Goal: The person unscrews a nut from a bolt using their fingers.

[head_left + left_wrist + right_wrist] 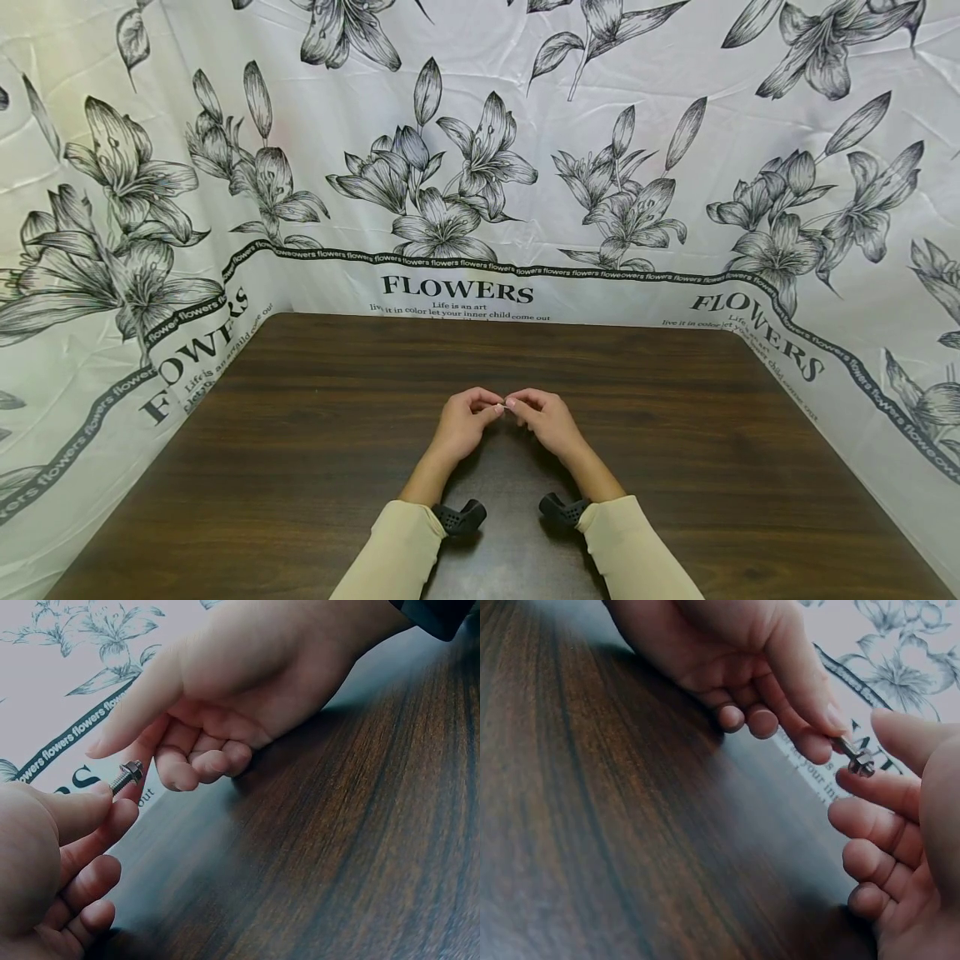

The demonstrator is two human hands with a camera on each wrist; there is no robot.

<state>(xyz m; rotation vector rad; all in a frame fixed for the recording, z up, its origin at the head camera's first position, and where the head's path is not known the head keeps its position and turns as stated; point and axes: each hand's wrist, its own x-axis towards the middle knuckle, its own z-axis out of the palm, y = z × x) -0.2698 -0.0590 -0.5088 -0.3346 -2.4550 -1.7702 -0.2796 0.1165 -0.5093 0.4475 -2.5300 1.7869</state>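
Between the thumb and index fingertip of my left hand (462,423) is the threaded shank of a small metal bolt (127,777). Its hexagonal, flanged head points toward my right hand (553,423). In the right wrist view, the bolt head (862,763) lies between the right thumb and index finger, close over the index fingertip. That thumb stands raised, apart from the head. The other right fingers are loosely bent and hold nothing. Part of the shank is hidden under the left fingertips. Both hands meet just above the table's middle.
A dark wood-grain table (322,433) spreads beneath the hands. White cloth (630,296) printed with flowers and lettering hangs along its back and sides. Dark wrist mounts (461,518) sit on both wrists, near the light sleeves (397,554).
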